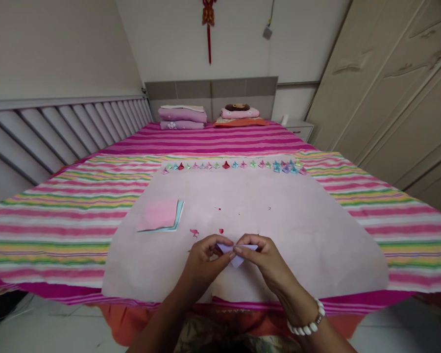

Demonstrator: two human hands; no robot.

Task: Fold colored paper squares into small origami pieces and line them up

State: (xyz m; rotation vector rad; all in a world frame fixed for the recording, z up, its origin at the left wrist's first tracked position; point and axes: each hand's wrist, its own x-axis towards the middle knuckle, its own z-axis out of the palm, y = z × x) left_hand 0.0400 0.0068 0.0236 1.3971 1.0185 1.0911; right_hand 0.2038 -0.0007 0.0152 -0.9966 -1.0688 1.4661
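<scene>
A lilac piece of folded paper (237, 261), shaped like a triangle pointing down, is pinched between both hands above the near part of the white sheet (294, 235). My left hand (206, 260) grips its left side, thumb and fingers closed on it. On the other side, my right hand (262, 255) holds the paper with thumb and index finger, the thumb tips nearly meeting at the centre. Fingers cover parts of the paper. To the left lies a stack of square paper (159, 214), pink on top with blue and white edges showing below.
Small folded paper pieces (226, 165) in several colours line the sheet's far edge, bunched at the right. Red scraps (194, 233) dot the sheet. Beneath is a striped bedspread (59, 230). Folded bedding (183, 117) sits by the headboard; a railing (77, 110) runs along the left.
</scene>
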